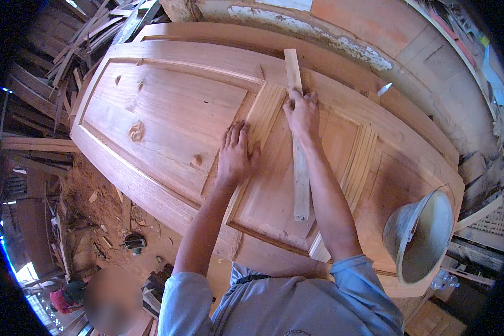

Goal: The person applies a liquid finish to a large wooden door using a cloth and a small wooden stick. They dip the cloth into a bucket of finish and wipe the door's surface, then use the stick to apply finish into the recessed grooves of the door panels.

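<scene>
A large panelled wooden door (168, 101) lies flat in front of me, with raised mouldings framing its panels. My left hand (237, 154) rests on it, fingers stretched out against the grooved crosspiece (267, 106) beside the large left panel. It holds nothing. Over the middle panel, my right hand (303, 115) grips a narrow wooden strip (301, 187) near its far end. The strip runs from the door's far side toward my body, and part of it is hidden under my hand and wrist.
A grey bucket (395, 235) lies tilted on the door's right end, its mouth facing right. Scrap wood (78, 45) is heaped at the far left. A clear plastic bottle (443, 280) sits beyond the bucket. Someone in red (64, 299) is at the lower left, above sawdust-covered ground (95, 190).
</scene>
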Demonstrator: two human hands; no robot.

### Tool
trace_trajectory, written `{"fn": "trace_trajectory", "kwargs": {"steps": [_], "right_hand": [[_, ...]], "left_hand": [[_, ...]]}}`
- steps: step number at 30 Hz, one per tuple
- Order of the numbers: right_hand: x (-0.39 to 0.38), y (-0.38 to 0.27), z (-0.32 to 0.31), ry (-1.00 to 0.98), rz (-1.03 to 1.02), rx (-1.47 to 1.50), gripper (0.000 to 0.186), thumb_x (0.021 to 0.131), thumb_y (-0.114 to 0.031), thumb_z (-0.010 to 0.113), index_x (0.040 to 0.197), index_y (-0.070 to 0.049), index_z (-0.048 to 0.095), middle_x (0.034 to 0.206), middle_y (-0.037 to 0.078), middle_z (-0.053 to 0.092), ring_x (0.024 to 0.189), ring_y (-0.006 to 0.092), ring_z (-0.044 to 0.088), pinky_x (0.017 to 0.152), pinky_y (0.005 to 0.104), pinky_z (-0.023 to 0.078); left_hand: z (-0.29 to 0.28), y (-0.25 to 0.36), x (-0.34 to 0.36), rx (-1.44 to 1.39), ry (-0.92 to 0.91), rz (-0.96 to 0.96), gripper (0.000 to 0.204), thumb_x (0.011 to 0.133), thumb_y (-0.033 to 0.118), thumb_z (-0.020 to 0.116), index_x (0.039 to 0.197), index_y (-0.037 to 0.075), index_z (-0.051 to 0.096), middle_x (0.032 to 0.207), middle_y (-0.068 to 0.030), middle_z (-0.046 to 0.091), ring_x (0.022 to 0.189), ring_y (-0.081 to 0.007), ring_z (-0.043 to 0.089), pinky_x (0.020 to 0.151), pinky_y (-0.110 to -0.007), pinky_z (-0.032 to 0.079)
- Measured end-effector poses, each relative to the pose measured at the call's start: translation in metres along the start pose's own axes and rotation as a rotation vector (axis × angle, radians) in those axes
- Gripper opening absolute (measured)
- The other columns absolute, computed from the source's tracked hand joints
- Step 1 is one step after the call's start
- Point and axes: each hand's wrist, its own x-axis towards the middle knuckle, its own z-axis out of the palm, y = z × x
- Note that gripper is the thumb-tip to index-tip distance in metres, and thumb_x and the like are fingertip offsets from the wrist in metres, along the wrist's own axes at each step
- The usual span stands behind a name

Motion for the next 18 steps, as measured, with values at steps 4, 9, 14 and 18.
{"fn": "trace_trajectory", "kwargs": {"steps": [4,9,14,18], "right_hand": [[-0.004,0.003,0.025,0.024,-0.004,0.178,0.043,0.083,-0.015,0.065,0.123,-0.004,0.058,0.113,0.033,0.055,0.098,0.0421,0.059,0.081,0.0468,0.052],[-0.003,-0.012,0.036,0.041,-0.124,0.107,0.039,0.082,-0.014,0.066,0.120,-0.006,0.059,0.106,0.027,0.059,0.091,0.0368,0.062,0.072,0.0451,0.052],[0.019,0.007,0.033,0.037,0.121,0.318,0.027,0.083,-0.019,0.065,0.108,-0.009,0.063,0.086,0.023,0.065,0.087,0.0397,0.065,0.074,0.0494,0.052],[0.016,-0.003,0.040,0.086,-0.078,0.021,0.033,0.084,-0.018,0.063,0.115,-0.006,0.062,0.088,0.026,0.065,0.092,0.0431,0.062,0.077,0.0507,0.051]], "left_hand": [[0.001,0.004,0.005,-0.007,0.003,0.027,0.055,0.089,0.027,0.056,0.131,-0.006,0.045,0.137,-0.0247,0.046,0.131,-0.0385,0.040,0.113,-0.048,0.027],[0.003,-0.002,0.002,-0.006,0.008,0.012,0.054,0.089,0.027,0.056,0.130,-0.006,0.045,0.136,-0.0247,0.046,0.131,-0.0386,0.041,0.113,-0.048,0.028],[0.004,-0.001,0.002,0.019,0.024,0.019,0.054,0.089,0.028,0.056,0.130,-0.007,0.045,0.136,-0.0251,0.046,0.131,-0.0389,0.040,0.113,-0.048,0.028],[0.001,0.001,0.003,-0.013,0.005,0.020,0.055,0.089,0.028,0.055,0.130,-0.008,0.044,0.137,-0.0251,0.045,0.131,-0.0390,0.040,0.113,-0.048,0.028]]}}
